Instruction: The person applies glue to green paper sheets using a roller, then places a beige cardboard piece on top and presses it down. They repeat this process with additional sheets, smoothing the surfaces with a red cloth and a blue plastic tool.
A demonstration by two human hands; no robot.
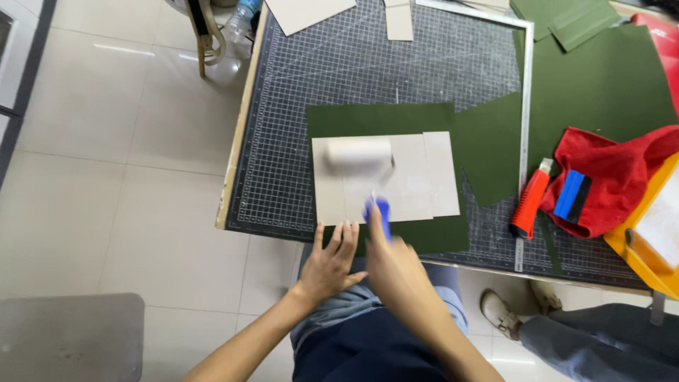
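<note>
Head view: roller beyond right grip, on grey boards.

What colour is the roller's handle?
Blue. The right hand grips the roller by its handle; the head view shows it, though motion-blurred.

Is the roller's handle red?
No, the handle of the paint roller in the right hand is blue; the red tool lies apart.

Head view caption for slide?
Right hand runs paint roller over grey boards on green sheet; left hand steadies.
</note>
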